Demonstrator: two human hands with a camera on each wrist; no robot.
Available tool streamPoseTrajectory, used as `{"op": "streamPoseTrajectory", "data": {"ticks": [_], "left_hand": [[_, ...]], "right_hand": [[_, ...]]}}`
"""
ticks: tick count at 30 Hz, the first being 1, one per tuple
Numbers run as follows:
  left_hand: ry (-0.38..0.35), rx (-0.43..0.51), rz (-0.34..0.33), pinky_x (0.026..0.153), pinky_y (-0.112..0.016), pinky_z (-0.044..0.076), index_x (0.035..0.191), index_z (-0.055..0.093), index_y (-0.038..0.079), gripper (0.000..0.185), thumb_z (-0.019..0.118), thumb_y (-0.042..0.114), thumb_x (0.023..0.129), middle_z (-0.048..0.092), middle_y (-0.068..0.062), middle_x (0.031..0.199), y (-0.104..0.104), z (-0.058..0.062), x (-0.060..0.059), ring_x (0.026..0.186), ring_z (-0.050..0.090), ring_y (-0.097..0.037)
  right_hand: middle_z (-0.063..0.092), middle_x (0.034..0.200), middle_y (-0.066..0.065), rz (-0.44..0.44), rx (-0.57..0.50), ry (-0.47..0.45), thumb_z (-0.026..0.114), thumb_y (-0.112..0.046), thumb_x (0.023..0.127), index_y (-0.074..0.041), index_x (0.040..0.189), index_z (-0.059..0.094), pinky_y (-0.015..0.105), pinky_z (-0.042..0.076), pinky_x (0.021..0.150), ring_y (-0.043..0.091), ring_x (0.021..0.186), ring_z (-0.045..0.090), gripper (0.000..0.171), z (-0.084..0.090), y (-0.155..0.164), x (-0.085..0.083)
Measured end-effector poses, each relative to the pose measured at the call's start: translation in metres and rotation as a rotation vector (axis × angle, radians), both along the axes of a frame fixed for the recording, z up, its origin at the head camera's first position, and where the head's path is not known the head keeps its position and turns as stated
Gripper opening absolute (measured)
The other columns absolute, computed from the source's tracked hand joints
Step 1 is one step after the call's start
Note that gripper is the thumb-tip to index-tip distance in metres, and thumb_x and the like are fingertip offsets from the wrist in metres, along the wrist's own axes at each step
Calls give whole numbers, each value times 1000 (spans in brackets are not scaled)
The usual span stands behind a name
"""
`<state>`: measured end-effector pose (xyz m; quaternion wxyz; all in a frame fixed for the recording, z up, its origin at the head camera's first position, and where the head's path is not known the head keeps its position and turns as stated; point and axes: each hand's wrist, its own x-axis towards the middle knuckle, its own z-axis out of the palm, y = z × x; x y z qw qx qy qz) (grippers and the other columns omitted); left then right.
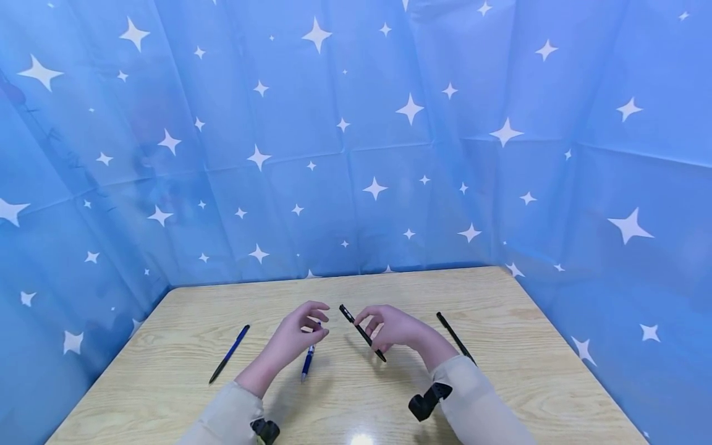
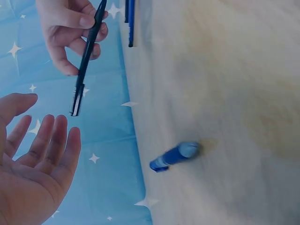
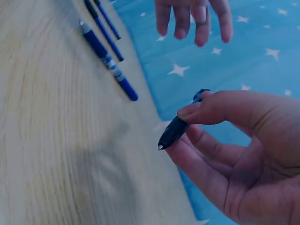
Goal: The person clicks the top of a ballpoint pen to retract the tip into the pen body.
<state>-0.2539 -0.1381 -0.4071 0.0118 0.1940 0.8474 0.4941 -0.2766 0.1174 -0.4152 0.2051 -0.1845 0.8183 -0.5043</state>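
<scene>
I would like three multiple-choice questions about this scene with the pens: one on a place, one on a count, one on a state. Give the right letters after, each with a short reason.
1. Where does the blue pen nearest the left hand lie?
A. flat on the table
B. on the blue cloth
C. in the right hand

2. How many pens show in the head view, counting the held one?
A. two
B. four
C. six

3. What is the state of the right hand?
A. flat on the table
B. pinching a black pen above the table
C. holding nothing, fingers straight

Answers:
1. A, the pen rests on the wood below the left hand's fingers.
2. B, one far left, one by the left hand, one held, one far right.
3. B, thumb and fingers close on the black pen, which is raised and tilted.
</scene>
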Motion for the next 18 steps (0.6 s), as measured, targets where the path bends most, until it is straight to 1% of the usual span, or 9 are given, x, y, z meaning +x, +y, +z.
{"op": "streamPoseTrajectory", "data": {"ticks": [3, 8, 14, 18], "left_hand": [[7, 19, 12, 74, -35, 55, 128, 58, 18, 40, 70, 10, 91, 63, -2, 109, 4, 4, -2, 94, 63, -19], [16, 51, 12, 74, -36, 55, 128, 58, 16, 41, 69, 7, 91, 63, -4, 109, 11, 10, -7, 96, 63, -22], [57, 80, 33, 77, -38, 55, 128, 59, 16, 41, 71, 7, 90, 64, -3, 107, 18, 22, -15, 95, 64, -22], [64, 97, 38, 77, -40, 55, 127, 60, 18, 40, 72, 10, 90, 65, -4, 108, 24, 28, -19, 95, 64, -21]], "right_hand": [[61, 97, 12, -4, -42, 11, 69, 16, 75, -15, 119, 63, 40, 56, 61, 22, 63, 61, 54, 5, 1, 4], [60, 99, 11, -8, -102, 16, 70, 16, 78, -14, 121, 62, 39, 56, 65, 24, 73, 66, 53, 13, 2, 12], [59, 101, 13, -14, -158, 32, 69, 15, 78, -15, 122, 61, 41, 56, 69, 26, 78, 65, 53, 22, 1, 22], [58, 102, 14, -23, -180, 55, 69, 13, 79, -14, 123, 61, 41, 56, 70, 26, 80, 65, 52, 25, 2, 25]]}}
